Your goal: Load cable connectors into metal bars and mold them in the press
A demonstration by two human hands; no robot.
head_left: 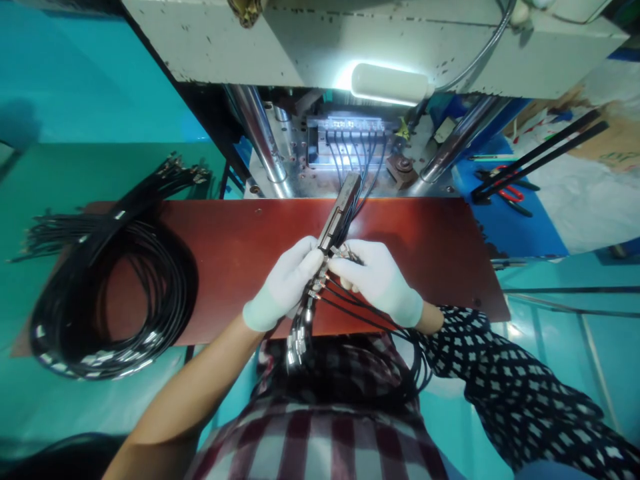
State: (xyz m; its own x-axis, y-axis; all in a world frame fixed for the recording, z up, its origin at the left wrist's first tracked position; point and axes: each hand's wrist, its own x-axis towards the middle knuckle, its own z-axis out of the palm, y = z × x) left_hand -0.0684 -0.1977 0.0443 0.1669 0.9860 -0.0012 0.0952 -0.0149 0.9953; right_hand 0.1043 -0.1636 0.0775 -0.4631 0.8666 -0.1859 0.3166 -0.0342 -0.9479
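In the middle of the frame, two hands in white gloves meet over a reddish-brown counter (240,267). The left hand (287,283) has its grip closed around the lower end of a slim metal bar (340,210), thumb laid on top; the bar slants from the centre up and right, its far end reaching toward the machine. The right hand (377,273) is just beside it, thumb and fingertips pinched together on a small metal connector (344,251) next to the bar's lower end. Thin black cables (360,307) trail from between the hands toward the lower right, while a bunch of silvery cable ends (297,343) hangs below the left hand over a plaid garment (325,440). At upper centre, more cables run alongside the bar into a brightly lit metal die (320,153), between two steel columns (260,137) and beneath a white lamp (390,83). A big coil of black cable (175,280) lies at the left of the frame, partly on the counter, with connector ends bunched toward the upper left. On the right, red-handled pliers (511,193) rest on a blue surface (540,237), and a patterned sleeve (520,393) covers the right forearm.
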